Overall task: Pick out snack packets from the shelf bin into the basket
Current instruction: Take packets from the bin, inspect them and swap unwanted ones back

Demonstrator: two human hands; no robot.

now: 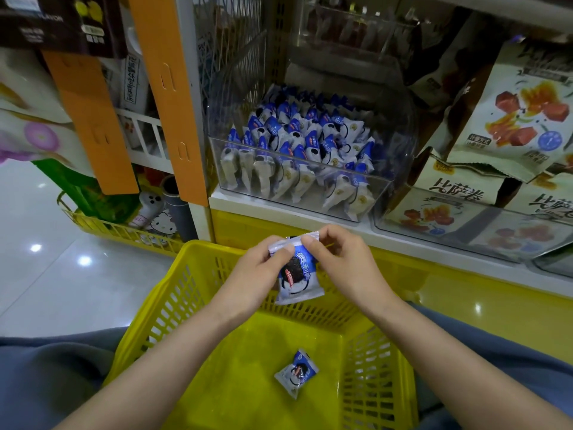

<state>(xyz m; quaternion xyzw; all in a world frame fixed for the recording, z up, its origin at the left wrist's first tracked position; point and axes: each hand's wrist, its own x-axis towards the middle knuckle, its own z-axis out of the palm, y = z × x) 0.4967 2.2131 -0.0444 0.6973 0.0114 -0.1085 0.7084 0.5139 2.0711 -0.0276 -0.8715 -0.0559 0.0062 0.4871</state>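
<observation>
The dark box [46, 23] at the upper left carries the word "FLAVOR" in pale capitals. The cream box [459, 193] on the right shows large dark characters, 比萨卷, and the second cream box [545, 203] beside it repeats them, cut off at the edge. The packet [297, 274] bears white characters on blue, too blurred to read.

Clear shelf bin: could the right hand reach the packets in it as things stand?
Probably yes: the bin is open-topped with nothing before it, but the right hand is busy pinching a packet that the left hand also holds.
</observation>
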